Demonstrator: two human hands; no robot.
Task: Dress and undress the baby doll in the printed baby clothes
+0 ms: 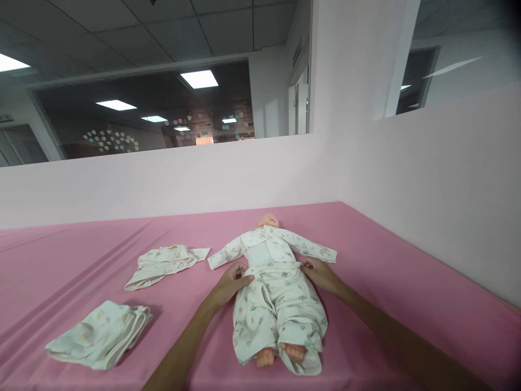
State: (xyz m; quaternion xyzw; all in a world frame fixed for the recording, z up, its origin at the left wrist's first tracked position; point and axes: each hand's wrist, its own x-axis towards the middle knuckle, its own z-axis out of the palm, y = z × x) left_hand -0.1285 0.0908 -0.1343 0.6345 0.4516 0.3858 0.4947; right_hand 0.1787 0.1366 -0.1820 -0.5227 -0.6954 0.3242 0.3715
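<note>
A baby doll [268, 221] lies on its back on the pink sheet [407, 288], dressed in a pale printed top [271, 247] and matching trousers [277, 309]. Its bare feet show at the trouser hems. My left hand [234, 278] grips the trouser waistband on the doll's left side as seen, fingers pinched on the cloth. My right hand [319, 271] holds the waistband on the other side, fingers curled on the fabric.
A second small garment [163, 263] lies spread to the left of the doll. A folded pale cloth [101, 334] sits nearer at the left. Pink walls enclose the surface at the back and right, with windows above.
</note>
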